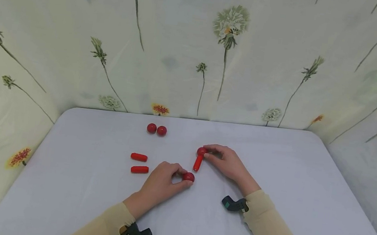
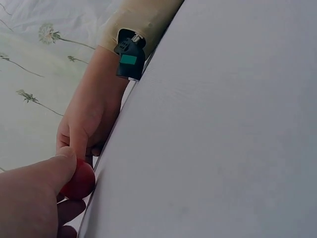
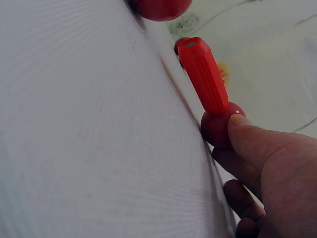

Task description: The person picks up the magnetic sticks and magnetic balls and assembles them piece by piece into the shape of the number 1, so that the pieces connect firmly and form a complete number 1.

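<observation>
A dark red ball (image 1: 188, 176) is pinched between the thumb and fingers of my left hand (image 1: 162, 183), low over the white table. Just up and to the right, my right hand (image 1: 225, 162) pinches a second red ball (image 3: 218, 130) with thumb and fingers. From that ball sticks out a bright red grooved stick (image 3: 203, 74), its free end pointing toward the ball in my left hand. A small hole shows in the stick's free end. The two held pieces are apart. In the left wrist view the left-hand ball (image 2: 80, 181) partly covers the right hand behind it.
Two red balls (image 1: 156, 129) sit side by side near the far edge of the white table (image 1: 93, 200). Two red sticks (image 1: 139, 163) lie left of my left hand. Behind the table hangs a flower-printed cloth (image 1: 181, 34). Dark wrist cameras (image 1: 233, 204) jut from both sleeves.
</observation>
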The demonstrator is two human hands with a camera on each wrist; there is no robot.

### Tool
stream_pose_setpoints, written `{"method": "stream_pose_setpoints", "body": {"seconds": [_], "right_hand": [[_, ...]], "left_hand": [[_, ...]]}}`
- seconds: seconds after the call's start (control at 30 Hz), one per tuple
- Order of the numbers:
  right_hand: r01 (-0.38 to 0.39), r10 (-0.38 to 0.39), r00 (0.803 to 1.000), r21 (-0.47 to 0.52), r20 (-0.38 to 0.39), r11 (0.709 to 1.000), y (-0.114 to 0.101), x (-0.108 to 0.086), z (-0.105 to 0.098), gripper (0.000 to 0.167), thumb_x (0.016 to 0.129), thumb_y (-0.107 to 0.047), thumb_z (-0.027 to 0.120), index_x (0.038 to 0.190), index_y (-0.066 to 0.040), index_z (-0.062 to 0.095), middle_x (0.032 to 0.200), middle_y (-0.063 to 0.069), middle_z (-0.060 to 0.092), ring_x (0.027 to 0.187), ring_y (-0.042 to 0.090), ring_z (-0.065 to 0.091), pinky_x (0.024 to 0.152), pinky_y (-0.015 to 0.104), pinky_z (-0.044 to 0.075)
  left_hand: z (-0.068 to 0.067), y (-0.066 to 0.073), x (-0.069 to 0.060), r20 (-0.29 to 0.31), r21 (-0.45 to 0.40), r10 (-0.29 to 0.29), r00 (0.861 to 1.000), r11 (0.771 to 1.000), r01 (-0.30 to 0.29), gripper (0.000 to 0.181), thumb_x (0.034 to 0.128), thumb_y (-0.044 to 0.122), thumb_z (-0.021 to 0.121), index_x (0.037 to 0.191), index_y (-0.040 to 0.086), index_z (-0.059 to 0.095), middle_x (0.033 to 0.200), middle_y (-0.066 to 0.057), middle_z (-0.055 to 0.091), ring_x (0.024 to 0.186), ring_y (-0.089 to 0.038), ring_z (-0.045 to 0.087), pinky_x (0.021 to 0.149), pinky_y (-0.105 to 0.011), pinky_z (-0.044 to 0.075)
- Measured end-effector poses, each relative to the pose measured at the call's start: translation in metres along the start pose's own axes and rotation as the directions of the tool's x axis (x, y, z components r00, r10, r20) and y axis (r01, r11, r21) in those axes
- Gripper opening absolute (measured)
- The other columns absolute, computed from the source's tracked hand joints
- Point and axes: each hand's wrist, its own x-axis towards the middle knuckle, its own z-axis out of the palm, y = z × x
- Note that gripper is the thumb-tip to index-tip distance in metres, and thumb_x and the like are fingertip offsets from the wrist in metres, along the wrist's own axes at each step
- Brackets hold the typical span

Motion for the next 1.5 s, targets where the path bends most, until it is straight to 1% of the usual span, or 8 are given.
{"method": "stream_pose_setpoints", "body": {"seconds": [0.13, 0.37, 0.57, 0.77, 0.9, 1.1, 1.3, 1.5], "right_hand": [[-0.003, 0.003, 1.0, -0.001, -0.003, 1.0, 0.001, -0.001, 0.0, 0.043, 0.091, -0.054, 0.065, 0.127, -0.03, 0.066, 0.122, -0.011, 0.064, 0.123, 0.018, 0.052, 0.103, 0.051, 0.04], [-0.004, 0.004, 1.0, -0.003, -0.011, 1.0, 0.002, -0.002, 0.0, 0.042, 0.091, -0.051, 0.066, 0.126, -0.028, 0.066, 0.121, -0.01, 0.065, 0.122, 0.019, 0.053, 0.102, 0.051, 0.041], [0.011, -0.011, 1.0, 0.013, -0.011, 1.0, -0.001, -0.003, -0.001, 0.042, 0.091, -0.05, 0.066, 0.127, -0.027, 0.066, 0.121, -0.008, 0.065, 0.122, 0.02, 0.054, 0.102, 0.052, 0.04], [0.004, -0.004, 1.0, 0.01, -0.006, 1.0, -0.003, -0.005, -0.001, 0.039, 0.091, -0.047, 0.068, 0.126, -0.028, 0.067, 0.121, -0.009, 0.065, 0.121, 0.019, 0.054, 0.102, 0.051, 0.041], [0.0, 0.0, 1.0, 0.005, -0.007, 1.0, -0.003, -0.004, -0.001, 0.038, 0.091, -0.046, 0.068, 0.125, -0.029, 0.066, 0.121, -0.011, 0.064, 0.121, 0.017, 0.053, 0.102, 0.05, 0.041], [0.022, -0.022, 1.0, 0.014, -0.003, 1.0, -0.002, -0.002, 0.0, 0.038, 0.091, -0.046, 0.068, 0.126, -0.031, 0.066, 0.121, -0.012, 0.064, 0.122, 0.016, 0.053, 0.102, 0.05, 0.042], [0.031, -0.031, 1.0, 0.007, 0.0, 0.999, -0.002, -0.002, 0.0, 0.038, 0.092, -0.046, 0.068, 0.127, -0.031, 0.066, 0.122, -0.012, 0.064, 0.122, 0.018, 0.053, 0.101, 0.051, 0.042], [0.043, -0.043, 0.999, 0.0, 0.0, 0.999, -0.002, 0.0, 0.001, 0.036, 0.092, -0.042, 0.068, 0.126, -0.03, 0.067, 0.121, -0.011, 0.065, 0.122, 0.017, 0.054, 0.101, 0.05, 0.043]], "left_hand": [[0.003, 0.001, 0.003, -0.008, 0.004, 0.004, 1.0, 1.0, -0.004, 0.037, 0.0858, 0.051, 0.073, 0.112, 0.025, 0.069, 0.099, 0.017, 0.064, 0.091, -0.008, 0.052, 0.076, -0.029, 0.047], [0.007, 0.0, 0.007, -0.016, 0.012, -0.012, 1.0, 1.0, 0.012, 0.038, 0.085, 0.054, 0.072, 0.11, 0.026, 0.069, 0.099, 0.017, 0.064, 0.096, -0.008, 0.051, 0.078, -0.03, 0.048], [0.01, 0.001, 0.01, -0.025, 0.01, -0.013, 1.0, 1.0, 0.013, 0.037, 0.0852, 0.054, 0.072, 0.109, 0.025, 0.068, 0.098, 0.017, 0.064, 0.095, -0.008, 0.051, 0.078, -0.03, 0.047], [0.012, 0.001, 0.012, -0.035, 0.011, -0.006, 0.999, 1.0, 0.007, 0.035, 0.0858, 0.052, 0.072, 0.108, 0.026, 0.068, 0.097, 0.018, 0.065, 0.093, -0.007, 0.051, 0.076, -0.029, 0.047], [0.013, 0.001, 0.012, -0.039, 0.013, -0.011, 0.999, 1.0, 0.012, 0.036, 0.0855, 0.052, 0.072, 0.108, 0.025, 0.067, 0.097, 0.017, 0.065, 0.093, -0.008, 0.051, 0.076, -0.029, 0.047], [0.011, 0.0, 0.008, -0.035, 0.039, -0.04, 0.999, 0.998, 0.042, 0.042, 0.0825, 0.052, 0.075, 0.114, 0.026, 0.067, 0.102, 0.015, 0.063, 0.099, -0.009, 0.052, 0.08, -0.031, 0.05], [0.011, -0.001, 0.007, -0.043, 0.044, -0.033, 0.999, 0.998, 0.035, 0.039, 0.0842, 0.048, 0.075, 0.115, 0.026, 0.068, 0.102, 0.015, 0.064, 0.099, -0.009, 0.052, 0.079, -0.029, 0.05], [0.011, -0.001, 0.006, -0.045, 0.04, -0.034, 0.998, 0.999, 0.035, 0.04, 0.0841, 0.049, 0.075, 0.115, 0.025, 0.069, 0.101, 0.015, 0.064, 0.098, -0.009, 0.052, 0.077, -0.03, 0.05]]}}
